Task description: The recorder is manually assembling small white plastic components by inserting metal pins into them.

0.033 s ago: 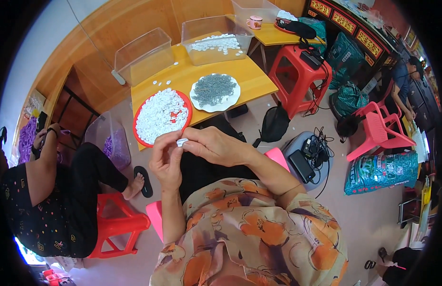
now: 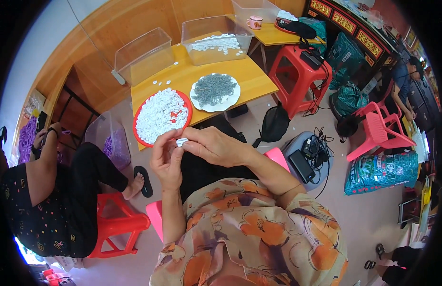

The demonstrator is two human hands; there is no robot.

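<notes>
Just in front of my body, both hands meet over my lap at the near edge of the table. My left hand (image 2: 166,157) and my right hand (image 2: 216,147) pinch a small white plastic piece (image 2: 182,142) between their fingertips. Its exact kind is too small to make out. Right beyond my fingers, a red round tray (image 2: 190,106) holds a heap of similar small white pieces (image 2: 159,117). To its right, a white scalloped plate (image 2: 233,98) carries a pile of small grey parts (image 2: 213,89).
On the wooden table (image 2: 256,81) stand clear plastic bins (image 2: 142,55), one with white pieces inside. At left, a person in black (image 2: 54,209) sits on a red stool (image 2: 123,224). Right are another red stool (image 2: 297,71), tangled cables (image 2: 318,148) and green sacks (image 2: 380,171).
</notes>
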